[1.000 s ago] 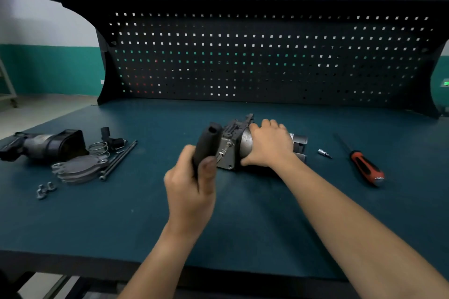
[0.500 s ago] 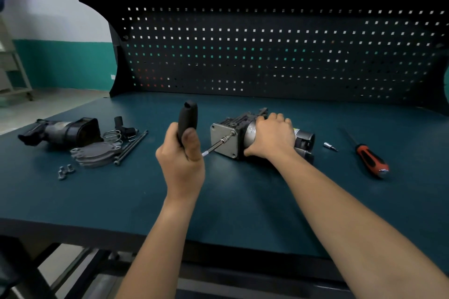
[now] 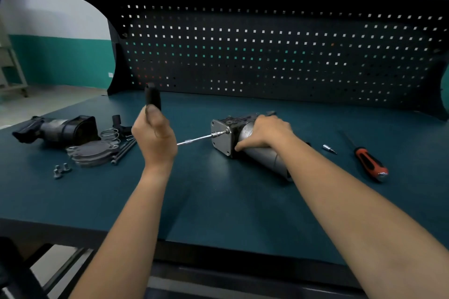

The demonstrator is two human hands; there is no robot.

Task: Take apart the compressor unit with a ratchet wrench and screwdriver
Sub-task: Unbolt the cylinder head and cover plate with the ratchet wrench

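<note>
Your left hand point(image 3: 155, 138) clenches the black-handled ratchet wrench point(image 3: 153, 98) as your right hand point(image 3: 264, 133) grasps the grey metal compressor unit point(image 3: 261, 156).

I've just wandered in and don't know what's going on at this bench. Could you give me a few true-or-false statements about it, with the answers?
1. The left hand grips the black-handled ratchet wrench. True.
2. The right hand holds the red-and-black screwdriver. False: the screwdriver lies untouched on the dark green workbench, and the right hand holds the grey metal compressor.
3. The wrench's silver extension bar reaches the compressor's square metal end plate. True.
4. The stack of grey metal plates lies to the right of the compressor. False: it lies to the compressor's left.
</note>
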